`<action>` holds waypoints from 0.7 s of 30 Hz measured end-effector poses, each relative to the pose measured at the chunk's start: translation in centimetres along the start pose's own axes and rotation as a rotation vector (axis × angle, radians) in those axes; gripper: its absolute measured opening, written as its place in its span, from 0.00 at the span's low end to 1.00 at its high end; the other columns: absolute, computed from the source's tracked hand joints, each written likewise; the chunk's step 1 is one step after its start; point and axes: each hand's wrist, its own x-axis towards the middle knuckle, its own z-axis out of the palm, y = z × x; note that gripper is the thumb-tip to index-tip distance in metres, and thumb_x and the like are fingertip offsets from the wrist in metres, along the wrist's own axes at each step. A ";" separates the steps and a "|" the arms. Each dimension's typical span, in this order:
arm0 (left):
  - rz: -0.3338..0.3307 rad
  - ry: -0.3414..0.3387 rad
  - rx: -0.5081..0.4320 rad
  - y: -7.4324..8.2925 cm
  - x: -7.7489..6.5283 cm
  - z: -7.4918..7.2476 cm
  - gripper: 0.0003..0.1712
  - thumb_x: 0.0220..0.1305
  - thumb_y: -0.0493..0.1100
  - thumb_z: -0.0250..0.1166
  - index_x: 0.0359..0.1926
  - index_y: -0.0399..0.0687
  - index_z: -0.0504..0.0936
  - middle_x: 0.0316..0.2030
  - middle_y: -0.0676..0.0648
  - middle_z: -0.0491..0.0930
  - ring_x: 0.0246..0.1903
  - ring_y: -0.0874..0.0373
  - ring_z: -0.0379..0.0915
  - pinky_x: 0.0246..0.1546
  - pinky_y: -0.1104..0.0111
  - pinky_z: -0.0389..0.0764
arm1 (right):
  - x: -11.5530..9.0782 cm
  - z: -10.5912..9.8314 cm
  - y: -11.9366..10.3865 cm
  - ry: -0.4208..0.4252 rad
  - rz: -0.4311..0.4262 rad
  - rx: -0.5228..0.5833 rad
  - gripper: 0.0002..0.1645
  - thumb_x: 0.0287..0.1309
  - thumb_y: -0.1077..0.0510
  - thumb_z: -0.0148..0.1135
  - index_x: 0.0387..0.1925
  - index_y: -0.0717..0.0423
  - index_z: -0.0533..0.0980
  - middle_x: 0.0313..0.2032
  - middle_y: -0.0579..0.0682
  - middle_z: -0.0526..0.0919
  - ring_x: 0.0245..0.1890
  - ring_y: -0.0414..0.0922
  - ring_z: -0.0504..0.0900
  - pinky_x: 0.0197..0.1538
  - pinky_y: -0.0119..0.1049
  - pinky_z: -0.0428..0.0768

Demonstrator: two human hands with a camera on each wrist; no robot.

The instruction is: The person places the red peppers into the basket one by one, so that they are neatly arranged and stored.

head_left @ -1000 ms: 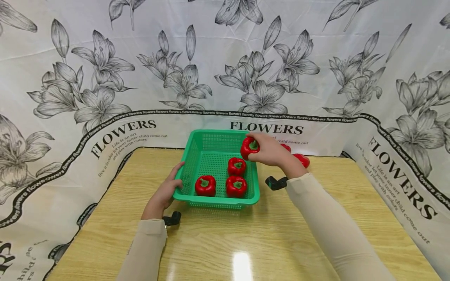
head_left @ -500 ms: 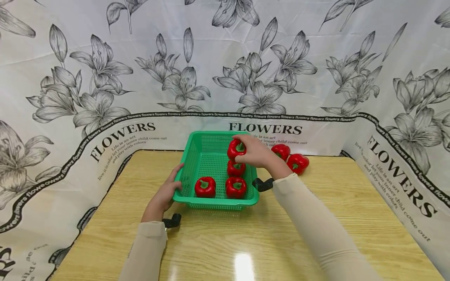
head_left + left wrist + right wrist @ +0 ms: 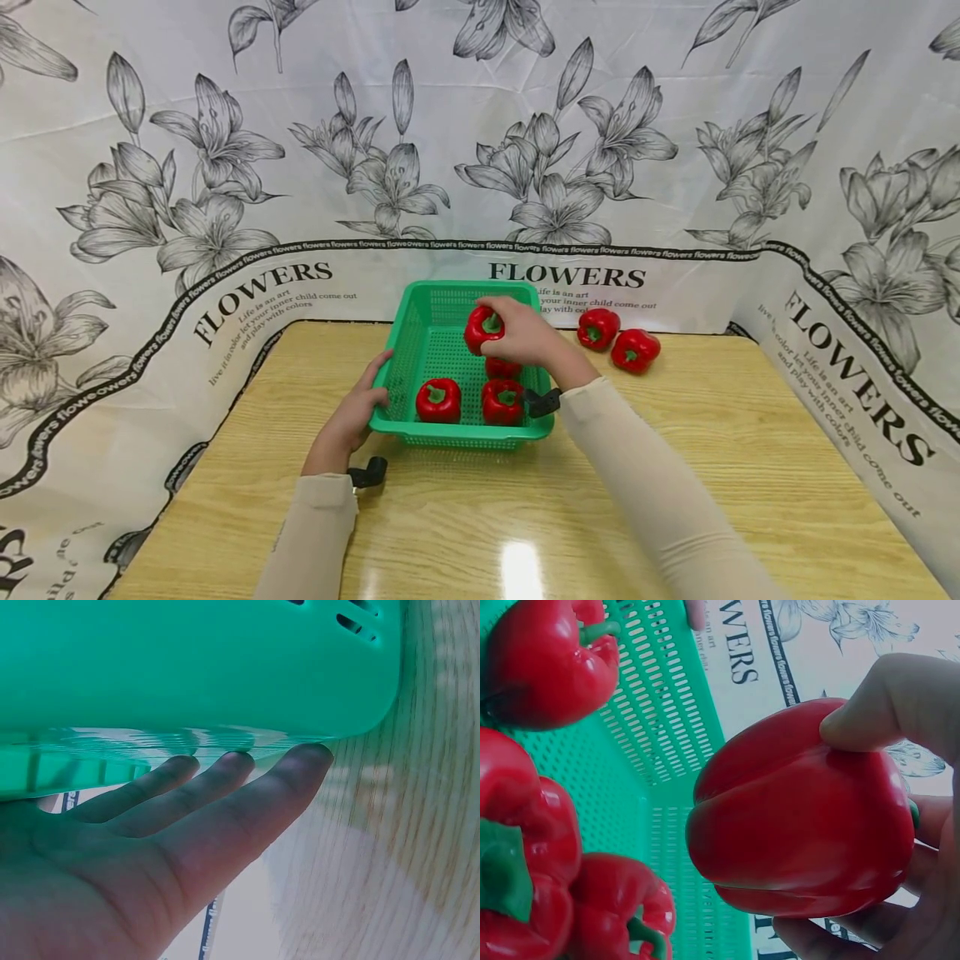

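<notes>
A red bell pepper (image 3: 482, 332) with a green stem is gripped by my right hand (image 3: 517, 335), held up over the green plastic basket (image 3: 461, 431). In the right wrist view the thumb lies on one side of this bell pepper (image 3: 802, 817) and the fingers reach round the other. Several red bell peppers sit inside, among them one at front left (image 3: 438, 402) and one at front right (image 3: 501, 403); another behind is partly hidden by my right hand. My left hand (image 3: 355, 414) holds the basket's left side, thumb over the rim, fingertips against the outer wall (image 3: 225, 675).
Two more red bell peppers, one at the back (image 3: 597, 329) and one nearer (image 3: 635, 351), lie on the wooden table (image 3: 675, 450) right of the basket. A white flower-printed cloth (image 3: 420, 192) hangs behind the table and along both sides.
My right hand has carried its bell pepper leftward from the basket's right rim to above the inside, uncovering the two bell peppers on the table. My left hand stays on the basket.
</notes>
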 end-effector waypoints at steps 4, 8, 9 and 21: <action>0.008 0.018 0.016 -0.9 0.7 -0.4 0.55 0.48 0.28 0.44 0.76 0.72 0.45 0.76 0.41 0.35 0.68 0.40 0.44 0.44 0.61 0.70 | 0.3 0.5 -0.1 0.006 -0.005 -0.003 0.46 0.44 0.51 0.63 0.69 0.49 0.64 0.59 0.50 0.73 0.48 0.47 0.73 0.51 0.44 0.74; 0.011 0.024 0.017 -1.1 0.7 -0.4 0.54 0.48 0.29 0.44 0.75 0.73 0.46 0.76 0.42 0.35 0.68 0.40 0.44 0.44 0.61 0.70 | 0.6 1.0 -0.3 0.000 -0.005 -0.005 0.47 0.43 0.51 0.63 0.69 0.51 0.63 0.60 0.51 0.72 0.51 0.48 0.73 0.54 0.46 0.74; 0.011 0.025 0.014 -1.1 0.7 -0.3 0.54 0.48 0.29 0.44 0.75 0.73 0.46 0.76 0.41 0.36 0.68 0.41 0.44 0.44 0.60 0.70 | 0.6 1.1 -0.3 -0.003 -0.003 -0.006 0.47 0.43 0.51 0.63 0.70 0.51 0.63 0.61 0.51 0.72 0.52 0.49 0.73 0.55 0.47 0.74; 0.010 0.021 0.009 -1.0 0.7 -0.4 0.55 0.48 0.29 0.45 0.75 0.73 0.46 0.76 0.41 0.35 0.69 0.40 0.44 0.42 0.62 0.71 | 1.3 2.6 0.3 -0.009 0.029 0.038 0.45 0.46 0.51 0.63 0.69 0.49 0.63 0.60 0.50 0.73 0.52 0.49 0.74 0.52 0.46 0.75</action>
